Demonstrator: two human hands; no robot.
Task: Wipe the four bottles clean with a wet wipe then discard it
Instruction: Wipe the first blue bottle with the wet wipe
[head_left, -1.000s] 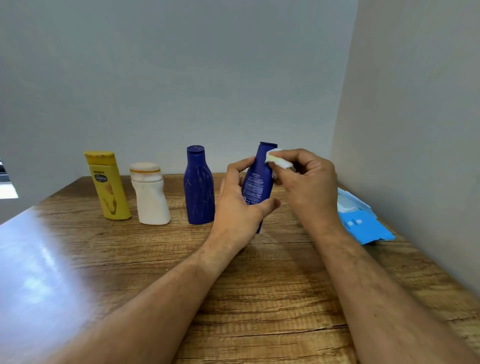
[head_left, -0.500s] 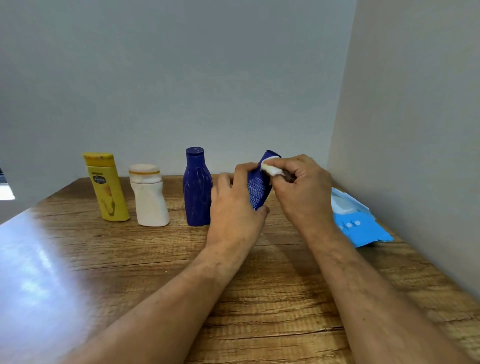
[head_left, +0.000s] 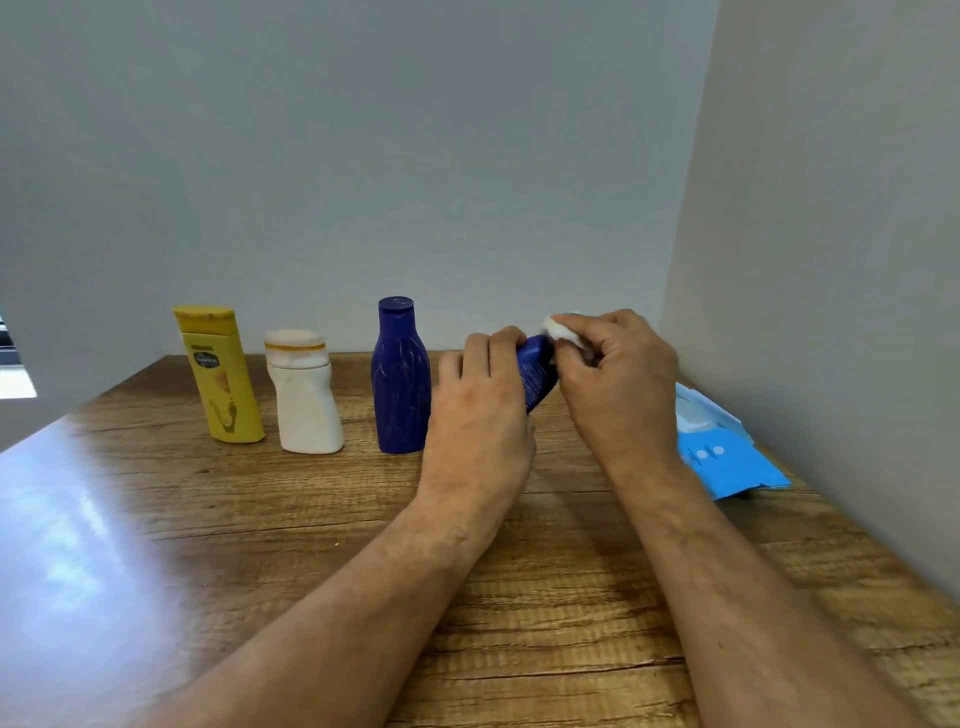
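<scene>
Four bottles are on our list, three standing in a row on the wooden table (head_left: 156, 545) at centre left of the frame, well apart from the near edge. Leftmost we record the yellow bottle (head_left: 221, 376), upright, with a flat yellow cap. Just beside it to the right we note the white bottle (head_left: 306, 397), upright, its body pinched at the waist. Next to the right stands the dark blue bottle (head_left: 400, 376), upright, cap on, pale streaks down its front.

The fourth item, the small blue bottle (head_left: 535, 371), is off the table at centre frame and tilted with its top toward the right. Our left hand (head_left: 480, 410) wraps its fingers round the body, covering most of it; only the label side shows between the hands.

Our right hand (head_left: 618, 384) pinches the wet wipe (head_left: 561, 330), a bunched white wad, against the top end of that bottle, thumb and fingers curled tight round it.

At the right edge, near the side wall, we list the blue wipe pack (head_left: 727, 457), lying flat with its flap up.
</scene>
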